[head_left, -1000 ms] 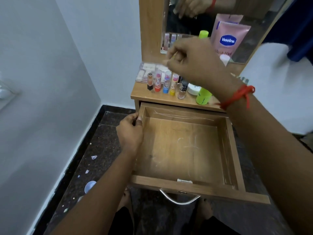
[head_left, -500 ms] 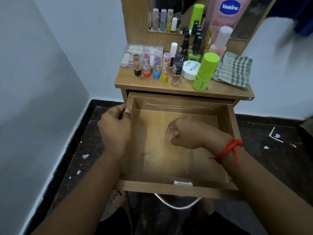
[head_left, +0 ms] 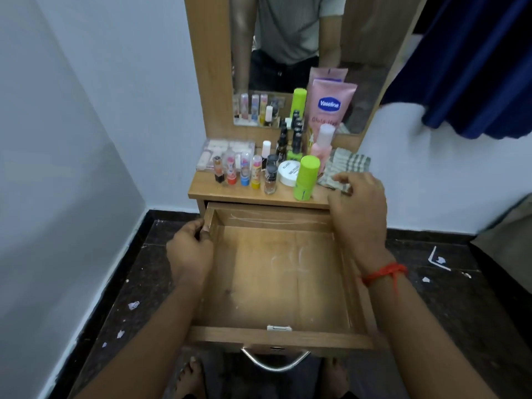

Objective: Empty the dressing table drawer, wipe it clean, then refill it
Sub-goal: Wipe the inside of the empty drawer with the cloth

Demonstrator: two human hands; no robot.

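Observation:
The wooden drawer is pulled out of the dressing table and has nothing in it; its bottom shows pale scratch marks. My left hand grips the drawer's left wall near the back corner. My right hand is over the tabletop's right end, fingers apart and curved onto the near edge of a folded grey-and-white striped cloth. The cloth lies flat on the tabletop.
Cosmetics crowd the tabletop: a row of small coloured tubes, a white jar, a green bottle, a pink Vaseline tube, a clear box. The mirror stands behind. A blue curtain hangs at the right.
My right hand went from the tabletop items down into the drawer, then up to the striped cloth at the right. The left hand stayed on the drawer wall. The view tilted up.

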